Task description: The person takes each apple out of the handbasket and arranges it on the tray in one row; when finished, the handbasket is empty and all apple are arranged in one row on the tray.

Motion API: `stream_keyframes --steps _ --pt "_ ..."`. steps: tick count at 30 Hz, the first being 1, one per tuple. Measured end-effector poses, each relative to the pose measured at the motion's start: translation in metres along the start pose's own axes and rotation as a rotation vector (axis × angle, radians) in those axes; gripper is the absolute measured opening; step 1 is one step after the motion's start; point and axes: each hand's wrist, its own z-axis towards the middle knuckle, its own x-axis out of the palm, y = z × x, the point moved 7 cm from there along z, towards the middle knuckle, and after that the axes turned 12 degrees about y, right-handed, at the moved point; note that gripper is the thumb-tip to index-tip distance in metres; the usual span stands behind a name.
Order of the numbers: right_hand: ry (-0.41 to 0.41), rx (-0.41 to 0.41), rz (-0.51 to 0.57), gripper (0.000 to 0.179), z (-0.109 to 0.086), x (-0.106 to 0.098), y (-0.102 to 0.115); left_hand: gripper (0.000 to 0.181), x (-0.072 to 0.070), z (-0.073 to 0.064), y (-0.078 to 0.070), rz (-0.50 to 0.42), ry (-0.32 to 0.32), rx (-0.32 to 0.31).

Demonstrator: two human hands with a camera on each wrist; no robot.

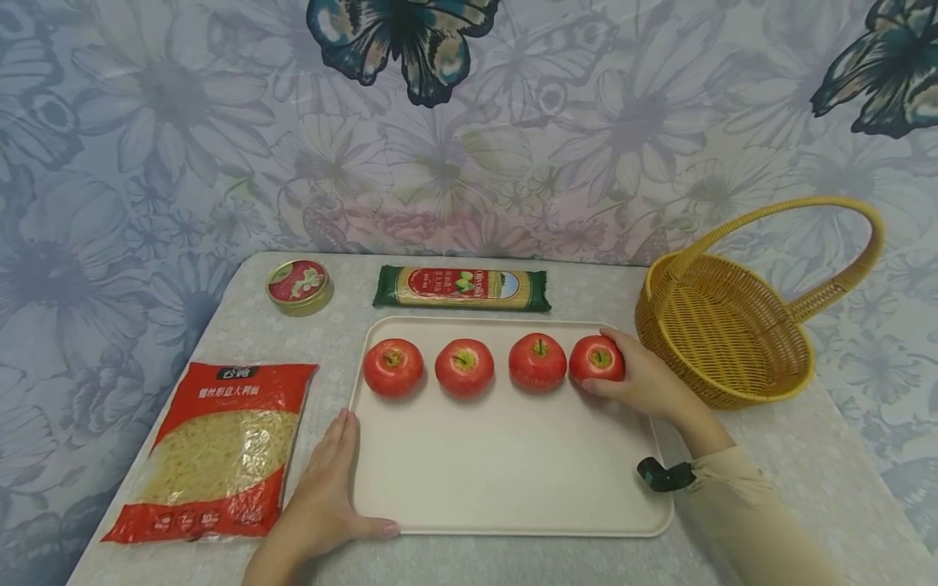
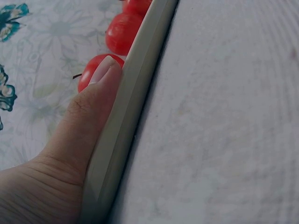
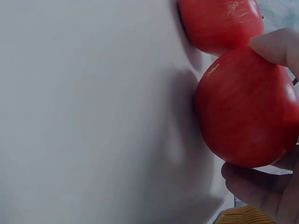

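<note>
A cream tray [image 1: 513, 480] lies on the table with several red apples in a row along its far side. My right hand [image 1: 645, 378] grips the rightmost apple [image 1: 595, 359], thumb on one side and fingers on the other; the right wrist view shows this apple [image 3: 247, 109] close beside its neighbour [image 3: 222, 23]. At the tray's near left corner is my left hand [image 1: 326, 488], its fingers straight along the left edge and its thumb along the front edge. In the left wrist view the thumb [image 2: 88, 112] lies against the tray's rim [image 2: 126, 112].
Right of the tray stands a yellow wicker basket [image 1: 733, 342] with a tall handle. A spaghetti packet [image 1: 463, 289] lies behind the tray, a round tin [image 1: 298, 286] at the back left, and a red bag of spiral pasta [image 1: 220, 452] on the left.
</note>
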Motion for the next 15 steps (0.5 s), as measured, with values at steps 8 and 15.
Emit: stream_keyframes --steps 8,15 --pt "0.062 0.032 0.075 0.097 0.003 0.006 -0.008 0.164 0.002 -0.001 0.001 0.0 -0.002 -0.001" --pt "0.064 0.025 0.091 0.098 0.003 0.006 -0.015 0.164 0.001 0.0 -0.001 -0.006 0.003 -0.008"
